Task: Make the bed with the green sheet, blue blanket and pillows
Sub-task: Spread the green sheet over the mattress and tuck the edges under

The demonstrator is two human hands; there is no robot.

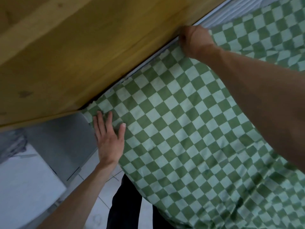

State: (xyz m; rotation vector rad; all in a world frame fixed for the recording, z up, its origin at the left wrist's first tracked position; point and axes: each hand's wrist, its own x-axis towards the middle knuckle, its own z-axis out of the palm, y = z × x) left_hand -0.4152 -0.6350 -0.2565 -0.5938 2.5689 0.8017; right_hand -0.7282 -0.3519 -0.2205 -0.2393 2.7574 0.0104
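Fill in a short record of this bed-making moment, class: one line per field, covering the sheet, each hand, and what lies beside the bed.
sheet: green checked sheet spread over the bed, wrinkled at lower right
left hand: left hand flat, fingers straight, pressing the sheet's corner
right hand: right hand curled on the sheet's edge beside the wooden board
uncovered part: white mattress showing at top right
floor: pale tiles
blanket, pillows: not in view

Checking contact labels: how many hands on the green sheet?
2. The left hand presses flat on the green sheet near its corner; the right hand grips its edge by the wooden headboard.
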